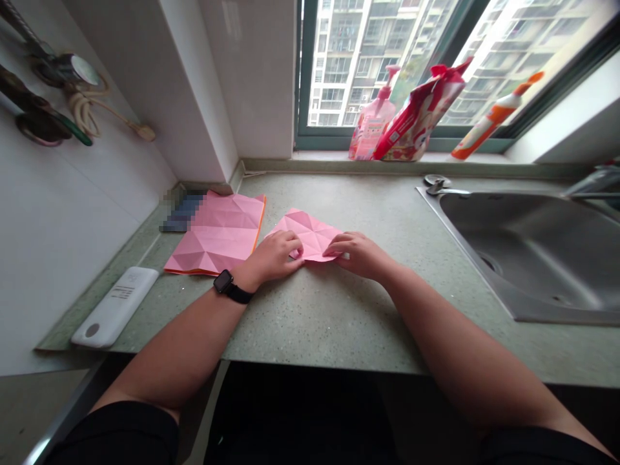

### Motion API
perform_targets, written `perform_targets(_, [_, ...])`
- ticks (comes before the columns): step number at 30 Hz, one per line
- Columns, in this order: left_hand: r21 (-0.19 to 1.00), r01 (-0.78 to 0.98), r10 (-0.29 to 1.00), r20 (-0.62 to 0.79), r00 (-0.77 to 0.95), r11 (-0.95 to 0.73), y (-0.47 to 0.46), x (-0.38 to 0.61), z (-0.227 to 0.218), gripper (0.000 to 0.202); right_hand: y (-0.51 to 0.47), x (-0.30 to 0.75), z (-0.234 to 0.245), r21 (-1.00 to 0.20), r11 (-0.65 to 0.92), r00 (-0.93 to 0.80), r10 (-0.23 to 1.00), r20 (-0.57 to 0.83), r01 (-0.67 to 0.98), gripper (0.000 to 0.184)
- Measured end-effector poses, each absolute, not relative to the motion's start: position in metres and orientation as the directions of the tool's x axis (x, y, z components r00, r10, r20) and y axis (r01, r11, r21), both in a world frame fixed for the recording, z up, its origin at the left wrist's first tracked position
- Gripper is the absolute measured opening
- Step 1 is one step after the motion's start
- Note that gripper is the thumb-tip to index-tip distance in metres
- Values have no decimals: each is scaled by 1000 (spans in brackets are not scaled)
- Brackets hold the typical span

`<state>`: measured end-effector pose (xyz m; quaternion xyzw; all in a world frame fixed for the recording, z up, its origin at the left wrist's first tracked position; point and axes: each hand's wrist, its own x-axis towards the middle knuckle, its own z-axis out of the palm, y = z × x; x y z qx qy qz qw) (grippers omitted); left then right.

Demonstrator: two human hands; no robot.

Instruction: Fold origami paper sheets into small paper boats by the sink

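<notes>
Paper sheet, pink and creased [312, 231], middle of frame, flat-ish on the green speckled counter [334, 316]. Your left hand [277, 253] has its near-left edge pinched, thumb and curled fingers; your right hand [362, 253] grips the right corner, fingertips on top, thumb mostly hidden. Both holding, neither released.

Main risk: creases already run in several directions, so pressure off the line would probably buckle the sheet along the wrong one. Uneven pull between your two hands could skew the edge, or tear it at a crossing of folds. Paper's thin, looks like; a hard pinch may leave stray dents. Your fingers also cover the near corners, so misalignment there could go unnoticed.

Second: pink sheets with orange edging [221, 226], left of centre, sit right by your left wrist. Watch [223, 282] or forearm might snag and shift them if you draw that arm back; can't tell if they touch now. Sink [533, 232], right of frame, well apart; a dropped sheet sliding that far seems unlikely, though wetting would likely soften the folds.
</notes>
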<state>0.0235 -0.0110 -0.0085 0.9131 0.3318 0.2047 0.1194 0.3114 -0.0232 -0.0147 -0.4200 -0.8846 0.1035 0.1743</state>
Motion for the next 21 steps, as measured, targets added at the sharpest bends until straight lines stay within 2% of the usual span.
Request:
perform_targets(6, [374, 541, 647, 276, 711, -753, -9, 23, -10, 8, -21, 320, -15, -338, 645, -609, 762, 219, 685, 33])
perform_targets(13, [373, 534, 641, 284, 713, -759, -11, 26, -15, 10, -22, 324, -17, -356, 547, -487, 837, 250, 758, 34])
perform_targets(21, [385, 536, 657, 361, 662, -752, -16, 33, -20, 41, -20, 319, -25, -394, 409, -302, 902, 308, 823, 48])
